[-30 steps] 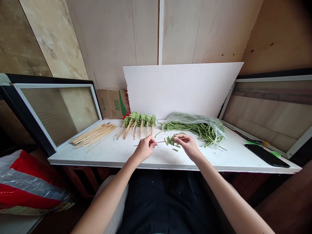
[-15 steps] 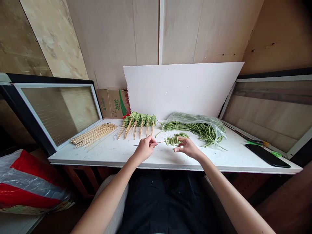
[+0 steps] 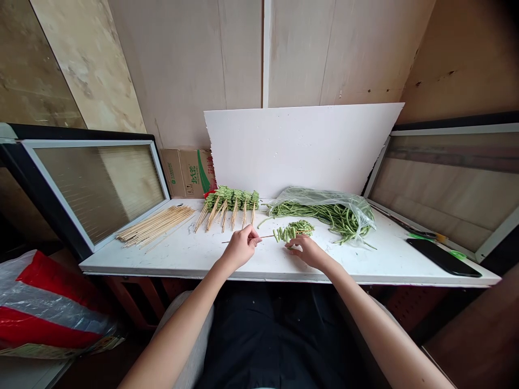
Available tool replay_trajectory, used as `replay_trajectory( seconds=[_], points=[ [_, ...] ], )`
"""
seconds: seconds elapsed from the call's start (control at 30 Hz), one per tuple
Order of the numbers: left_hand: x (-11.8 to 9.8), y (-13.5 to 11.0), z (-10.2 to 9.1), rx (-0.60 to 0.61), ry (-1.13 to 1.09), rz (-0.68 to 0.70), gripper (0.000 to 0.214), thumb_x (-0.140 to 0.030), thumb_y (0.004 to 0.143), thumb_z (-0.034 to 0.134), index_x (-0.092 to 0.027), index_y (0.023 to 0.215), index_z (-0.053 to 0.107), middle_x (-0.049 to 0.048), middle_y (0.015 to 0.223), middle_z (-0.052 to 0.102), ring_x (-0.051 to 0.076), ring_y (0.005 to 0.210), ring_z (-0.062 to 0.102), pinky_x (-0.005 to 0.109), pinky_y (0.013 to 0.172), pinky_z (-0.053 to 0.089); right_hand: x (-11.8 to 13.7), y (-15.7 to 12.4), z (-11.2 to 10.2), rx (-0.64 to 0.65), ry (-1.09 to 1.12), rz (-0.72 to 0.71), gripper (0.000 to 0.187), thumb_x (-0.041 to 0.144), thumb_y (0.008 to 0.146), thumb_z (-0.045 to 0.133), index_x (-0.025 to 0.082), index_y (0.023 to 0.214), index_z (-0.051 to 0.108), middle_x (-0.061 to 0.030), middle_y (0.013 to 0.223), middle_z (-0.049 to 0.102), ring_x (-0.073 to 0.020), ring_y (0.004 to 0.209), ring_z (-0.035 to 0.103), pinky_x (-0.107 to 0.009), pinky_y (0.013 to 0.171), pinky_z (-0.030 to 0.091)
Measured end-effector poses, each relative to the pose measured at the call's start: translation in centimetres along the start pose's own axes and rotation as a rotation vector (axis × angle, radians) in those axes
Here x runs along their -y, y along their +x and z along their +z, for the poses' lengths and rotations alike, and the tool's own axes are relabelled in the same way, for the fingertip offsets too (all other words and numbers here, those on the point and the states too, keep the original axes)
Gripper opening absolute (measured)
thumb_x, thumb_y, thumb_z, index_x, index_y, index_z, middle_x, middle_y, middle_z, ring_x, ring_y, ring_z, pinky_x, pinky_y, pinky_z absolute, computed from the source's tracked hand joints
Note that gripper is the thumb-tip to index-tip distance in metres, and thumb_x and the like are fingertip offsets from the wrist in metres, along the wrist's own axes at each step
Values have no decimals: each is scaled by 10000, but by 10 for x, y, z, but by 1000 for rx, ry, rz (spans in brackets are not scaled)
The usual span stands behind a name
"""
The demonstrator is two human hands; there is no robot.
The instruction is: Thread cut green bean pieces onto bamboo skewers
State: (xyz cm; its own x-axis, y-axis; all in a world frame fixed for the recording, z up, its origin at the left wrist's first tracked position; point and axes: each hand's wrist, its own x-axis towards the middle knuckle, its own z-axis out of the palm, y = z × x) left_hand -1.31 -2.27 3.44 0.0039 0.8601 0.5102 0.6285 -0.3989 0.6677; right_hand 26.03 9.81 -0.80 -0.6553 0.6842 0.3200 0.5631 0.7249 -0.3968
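Bamboo skewer level, pointing right — left hand pinches it; right hand: grip unclear.

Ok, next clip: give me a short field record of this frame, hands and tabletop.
left hand: pinches a skewer with bean pieces threaded on it
right hand: fingertips down on the table, grip unclear
nearest right hand: pile of cut beans
behind: bag of long beans
left side: finished skewers, bare skewers
right side: phone
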Motion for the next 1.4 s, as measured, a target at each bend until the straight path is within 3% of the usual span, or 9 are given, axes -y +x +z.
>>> replay_trajectory(
  seconds=[0.13,0.27,0.57,0.7,0.8,0.93,1.03,1.23,1.4],
  points=[
    [2,0,1,9,-1,6,80,-206,950,638,-217,875,613,20,788,702,177,736,651,293,694,482,-2,0,2,-27,-56,17,180,260,924,677,211,1023,819,-109,966,772,-288,934,680,-377,834,508],
    [1,0,0,11,8,9,78,-202,945,637,-218,874,611,22,793,707,179,738,651,295,691,480,-5,0,2,-36,-113,15,171,302,925,695,224,1015,818,-106,951,783,-318,994,671,-402,862,495],
    [-2,0,-2,12,19,9,91,-180,939,643,-217,863,609,17,791,707,175,732,645,287,668,464,-7,1,-1,-2,-105,-7,128,289,908,707,246,855,816,-82,865,785,-300,894,677,-467,1004,459],
    [-2,0,-2,11,18,11,99,-176,937,648,-218,858,605,16,793,707,174,734,646,289,680,466,-6,3,-3,-43,-52,-28,141,312,925,683,227,873,782,-94,888,770,-295,901,670,-446,946,482],
    [-3,0,-2,7,19,17,95,-180,937,646,-217,859,609,16,783,703,175,730,645,287,670,463,-1,3,-5,-106,18,-7,205,298,988,567,213,870,712,-105,878,746,-283,866,671,-411,844,503],
    [-2,0,-2,9,14,14,87,-187,938,644,-217,863,612,15,771,695,174,720,640,283,652,458,6,2,-9,-93,149,21,236,219,1017,429,210,892,629,-106,866,720,-245,766,675,-382,779,510],
    [-1,0,-2,8,9,11,94,-184,936,649,-219,858,610,14,780,700,174,719,638,284,656,462,12,1,-12,-82,169,55,165,202,992,455,218,958,615,-85,804,720,-252,771,685,-369,747,504],
    [-1,0,-1,15,11,8,105,-175,943,643,-219,859,599,12,792,700,173,731,638,284,670,462,15,2,-7,-72,115,40,142,265,952,525,225,848,614,-84,809,745,-240,756,679,-355,718,500],
    [0,1,-3,7,13,21,91,-185,946,640,-217,866,611,17,799,701,178,744,648,292,682,470,14,-1,-4,-85,113,64,121,285,884,628,205,964,668,-87,848,765,-234,733,681,-350,714,508]
  ],
)
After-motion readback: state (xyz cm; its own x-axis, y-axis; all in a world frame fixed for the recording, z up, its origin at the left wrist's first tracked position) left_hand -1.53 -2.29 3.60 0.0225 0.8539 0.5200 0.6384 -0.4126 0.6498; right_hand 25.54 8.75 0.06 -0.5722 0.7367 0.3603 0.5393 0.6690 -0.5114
